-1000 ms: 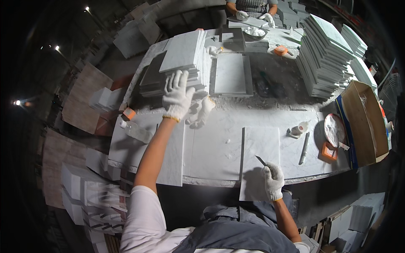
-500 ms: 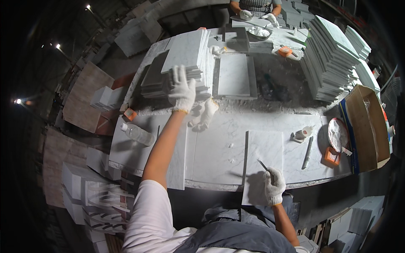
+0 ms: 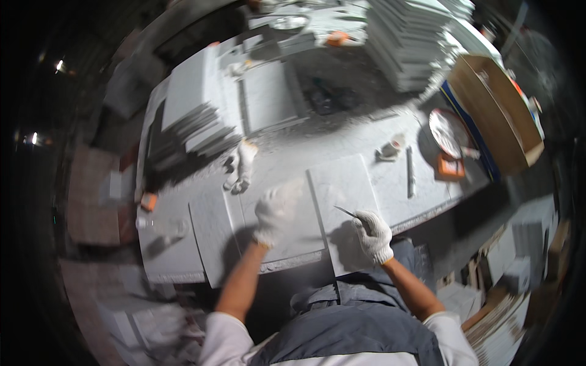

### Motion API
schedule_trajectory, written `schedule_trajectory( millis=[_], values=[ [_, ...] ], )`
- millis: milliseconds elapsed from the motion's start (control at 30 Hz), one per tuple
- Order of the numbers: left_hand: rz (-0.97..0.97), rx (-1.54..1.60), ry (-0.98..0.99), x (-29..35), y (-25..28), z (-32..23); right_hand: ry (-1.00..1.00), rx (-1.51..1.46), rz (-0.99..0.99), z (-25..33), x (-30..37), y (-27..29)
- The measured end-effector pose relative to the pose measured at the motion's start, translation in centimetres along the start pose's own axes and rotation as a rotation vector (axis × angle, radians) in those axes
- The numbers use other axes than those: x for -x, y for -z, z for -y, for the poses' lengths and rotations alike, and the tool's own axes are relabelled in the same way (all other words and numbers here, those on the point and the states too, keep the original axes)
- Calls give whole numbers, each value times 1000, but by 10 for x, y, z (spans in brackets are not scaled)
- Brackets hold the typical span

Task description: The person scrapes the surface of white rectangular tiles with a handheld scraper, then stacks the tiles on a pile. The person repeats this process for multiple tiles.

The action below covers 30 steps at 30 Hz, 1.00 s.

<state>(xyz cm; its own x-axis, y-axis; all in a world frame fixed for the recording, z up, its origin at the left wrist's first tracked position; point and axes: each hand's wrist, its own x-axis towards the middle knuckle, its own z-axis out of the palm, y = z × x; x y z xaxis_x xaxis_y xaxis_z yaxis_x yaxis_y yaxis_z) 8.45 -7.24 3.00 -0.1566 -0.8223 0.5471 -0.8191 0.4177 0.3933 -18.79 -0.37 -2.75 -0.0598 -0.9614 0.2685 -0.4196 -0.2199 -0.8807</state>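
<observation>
Head view, read from my remote post, left to right. At the left of the tabletop (image 3: 390,188) sit an orange block (image 3: 148,202) and, just nearer, a clear bottle (image 3: 171,228), on its side and blurred. Beyond them rises a stack of pale slabs (image 3: 192,85); a loose glove (image 3: 243,166) lies near its right-hand side. My gloved left hand (image 3: 274,212) is over the near tabletop, left of the white slab; blur leaves me unable to tell whether its fingers are open or closed, or whether they touch anything. The white slab (image 3: 351,183) lies before me, its near end jutting past the tabletop's edge. Over it, a thin pointed tool (image 3: 346,211) projects to the far left from my right hand (image 3: 371,236), whose gloved fingers are closed round it. Farther right stand or lie a small container (image 3: 390,149), a pen (image 3: 411,174), a round dish (image 3: 434,128), an orange box (image 3: 450,168) and a cardboard carton (image 3: 488,116). For good handling, I judge that the tool wants a shallow slant, its point directed clear of the left fingers, and that any pressure belongs on the slab's supported part, not its overhang.
</observation>
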Motion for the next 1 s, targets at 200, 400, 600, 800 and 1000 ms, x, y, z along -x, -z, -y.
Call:
schedule_trajectory(
  millis=[200, 400, 600, 800, 1000],
  values=[
    [326, 441, 225, 46, 1, -53, -374, -571, -8, 5, -1, -5],
    [454, 192, -284, -91, 69, -67, -611, -1445, 123, 21, -41, -3],
    [362, -171, -777, -239, 127, -150, -468, -1725, 119, 28, -58, -22],
    [357, -174, -673, -304, 143, -206, -795, -1653, -205, 10, -63, -37],
    [504, 18, -669, -321, 179, -238, -800, -1795, -243, -15, -55, -44]
  ],
)
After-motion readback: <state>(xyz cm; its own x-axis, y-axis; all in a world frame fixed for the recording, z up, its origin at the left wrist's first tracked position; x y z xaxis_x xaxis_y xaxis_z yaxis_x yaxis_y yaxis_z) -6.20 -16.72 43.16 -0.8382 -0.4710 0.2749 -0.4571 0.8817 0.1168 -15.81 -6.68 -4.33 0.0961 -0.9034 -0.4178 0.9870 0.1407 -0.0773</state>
